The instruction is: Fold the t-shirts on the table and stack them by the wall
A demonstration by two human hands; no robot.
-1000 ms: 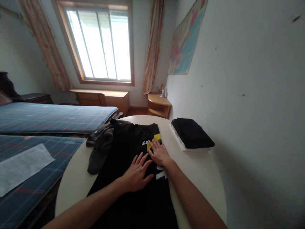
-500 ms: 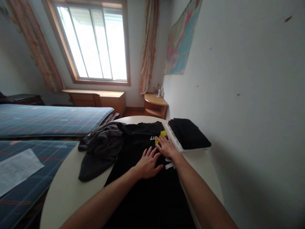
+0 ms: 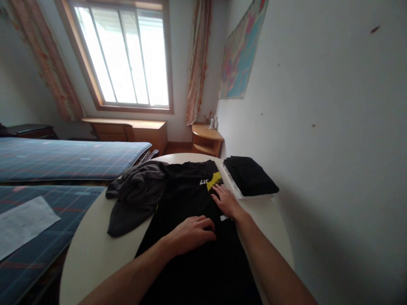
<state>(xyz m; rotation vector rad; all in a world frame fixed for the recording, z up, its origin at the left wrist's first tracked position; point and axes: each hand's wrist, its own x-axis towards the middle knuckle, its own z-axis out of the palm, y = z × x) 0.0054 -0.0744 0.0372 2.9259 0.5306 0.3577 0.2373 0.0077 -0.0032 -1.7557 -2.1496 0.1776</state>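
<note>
Shirt of black colour (image 3: 187, 201) lies on the table (image 3: 90, 254), between a grey garment (image 3: 136, 190) and a folded pile (image 3: 251, 176). Right hand (image 3: 225, 201) rests on it, fingers outstretched; left hand (image 3: 192, 233) bends its fingers, whether gripping I cannot tell.

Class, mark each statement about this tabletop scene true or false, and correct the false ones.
1. The right hand rests on the black garment. True.
2. The left hand is on the grey cloth. False: the left hand is over the black garment.
3. A folded black stack sits on the round table. True.
4. The grey cloth is neatly folded. False: the grey cloth is crumpled.
</note>
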